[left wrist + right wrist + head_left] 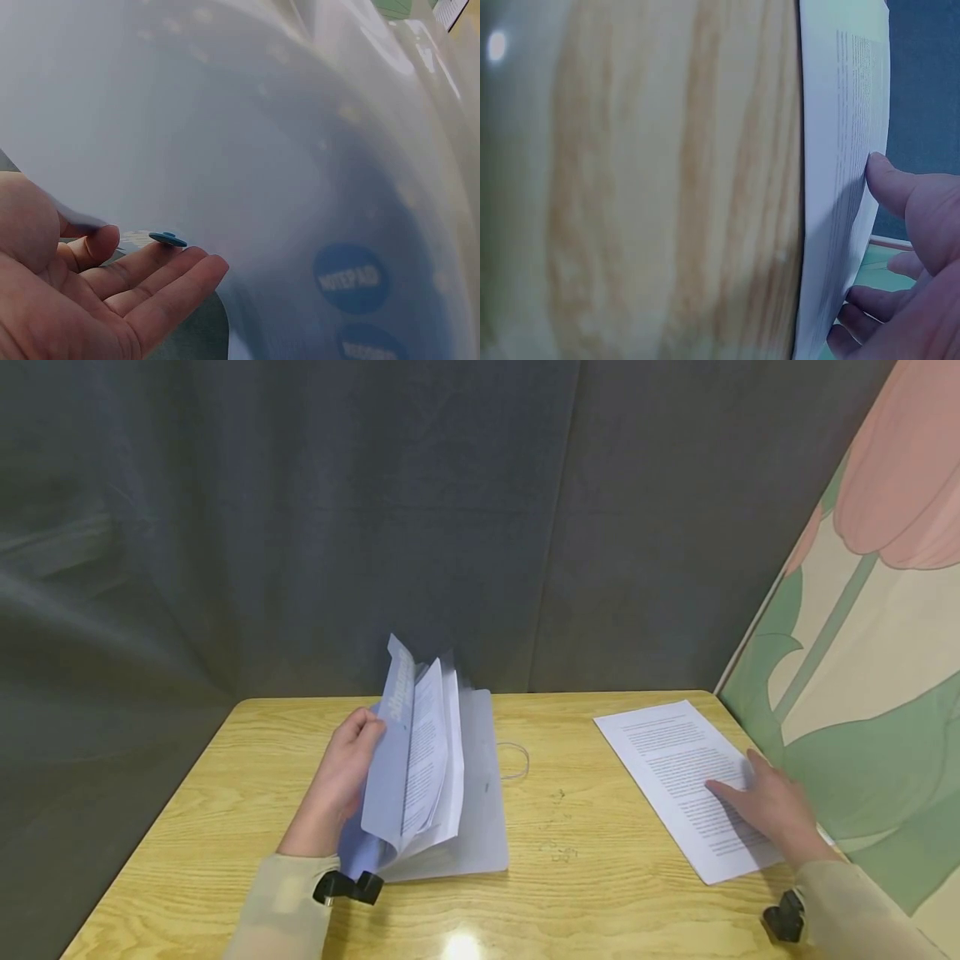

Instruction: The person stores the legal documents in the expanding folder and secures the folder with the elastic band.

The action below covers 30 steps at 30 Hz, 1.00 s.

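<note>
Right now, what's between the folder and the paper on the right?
The head view shows a thin loop by the folder's edge, then tabletop with small dark marks.

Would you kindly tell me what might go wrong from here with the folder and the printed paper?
The pages stand fanned in the open folder; if they are not fastened, which I cannot tell, they might slide out.

The left hand holds the raised cover by its edge, so it could slip and flop shut.

The right hand grips the printed paper at one edge, which might crease it.
</note>
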### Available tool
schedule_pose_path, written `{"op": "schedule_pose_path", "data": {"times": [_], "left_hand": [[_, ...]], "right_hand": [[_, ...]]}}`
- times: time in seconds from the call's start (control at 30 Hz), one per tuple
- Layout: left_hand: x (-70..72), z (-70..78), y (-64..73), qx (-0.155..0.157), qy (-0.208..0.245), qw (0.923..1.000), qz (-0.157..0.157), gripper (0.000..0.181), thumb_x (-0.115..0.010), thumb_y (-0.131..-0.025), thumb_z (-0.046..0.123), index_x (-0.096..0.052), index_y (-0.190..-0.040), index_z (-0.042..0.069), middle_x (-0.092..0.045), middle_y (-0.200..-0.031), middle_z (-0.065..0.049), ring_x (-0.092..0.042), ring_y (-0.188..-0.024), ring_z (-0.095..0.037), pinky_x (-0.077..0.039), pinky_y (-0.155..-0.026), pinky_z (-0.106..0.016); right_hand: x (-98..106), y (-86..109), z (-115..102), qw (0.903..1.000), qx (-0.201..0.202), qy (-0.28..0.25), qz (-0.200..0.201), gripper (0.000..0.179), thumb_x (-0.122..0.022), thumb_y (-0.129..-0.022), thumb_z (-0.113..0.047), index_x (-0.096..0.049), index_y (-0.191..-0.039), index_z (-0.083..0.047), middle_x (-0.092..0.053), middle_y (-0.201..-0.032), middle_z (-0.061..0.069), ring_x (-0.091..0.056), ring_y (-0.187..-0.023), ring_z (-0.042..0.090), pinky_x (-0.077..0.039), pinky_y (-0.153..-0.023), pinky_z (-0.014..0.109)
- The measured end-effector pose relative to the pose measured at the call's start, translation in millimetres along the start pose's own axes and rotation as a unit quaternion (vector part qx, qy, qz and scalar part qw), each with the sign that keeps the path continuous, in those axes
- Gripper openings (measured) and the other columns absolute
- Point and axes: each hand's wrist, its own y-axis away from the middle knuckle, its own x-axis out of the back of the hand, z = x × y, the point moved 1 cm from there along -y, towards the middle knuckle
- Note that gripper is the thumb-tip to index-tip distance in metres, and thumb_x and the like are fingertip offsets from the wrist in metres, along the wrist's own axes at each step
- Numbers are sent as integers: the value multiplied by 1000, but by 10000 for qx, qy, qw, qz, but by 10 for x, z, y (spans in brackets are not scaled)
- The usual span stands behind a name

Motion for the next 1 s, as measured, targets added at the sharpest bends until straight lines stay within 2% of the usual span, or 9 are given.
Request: {"op": "schedule_pose_path", "data": {"times": [0.23, 0.43, 0.57, 0.8, 0.93, 1.0], "left_hand": [[-1, 5, 0, 30, 60, 10000, 10, 17, -45, -114, 18, -49, -105, 5, -47, -106, -11, -49, -97, -26, -39, -78, -39], [1, 1, 0, 10, 70, 10000, 15, 17, -46, -114, 18, -49, -105, 4, -46, -106, -10, -49, -97, -25, -39, -79, -39], [5, 4, 3, 27, 55, 10000, 17, 17, -45, -114, 18, -50, -105, 4, -46, -104, -10, -49, -95, -25, -40, -76, -37], [-1, 1, 0, 68, 52, 10000, 11, 17, -45, -114, 19, -50, -106, 5, -47, -106, -10, -50, -96, -25, -40, -76, -37], [1, -4, 1, 61, 34, 10000, 5, 17, -45, -114, 19, -49, -106, 4, -47, -108, -12, -50, -100, -26, -40, -79, -39], [1, -5, 1, 74, 6, 10000, 3, 17, -44, -114, 19, -49, -107, 5, -48, -110, -13, -50, -101, -26, -40, -80, -39]], "right_hand": [[18, 3, -13, 9998, -2, 143, 132, 106, -73, -102, -50, -24, -155, 27, -33, -147, 56, -36, -132, 77, -31, -108, 80], [2, -10, 12, 9997, -30, -19, 262, 110, -81, -95, -50, -26, -156, 23, -33, -144, 57, -35, -129, 76, -34, -104, 81], [-7, -8, -2, 9993, -59, -194, 326, 111, -85, -93, -45, -25, -158, 22, -29, -142, 59, -32, -130, 74, -34, -103, 82], [15, 10, -44, 9988, -275, -402, 64, 116, -85, -94, -44, -18, -159, 24, -25, -149, 58, -28, -136, 75, -31, -110, 81], [33, 22, -50, 9974, -359, -601, -170, 112, -82, -97, -41, -15, -160, 24, -24, -155, 55, -26, -140, 75, -28, -114, 79], [35, 25, -52, 9967, -381, -676, -241, 108, -82, -98, -39, -18, -160, 23, -26, -155, 54, -28, -141, 74, -29, -114, 78]]}}
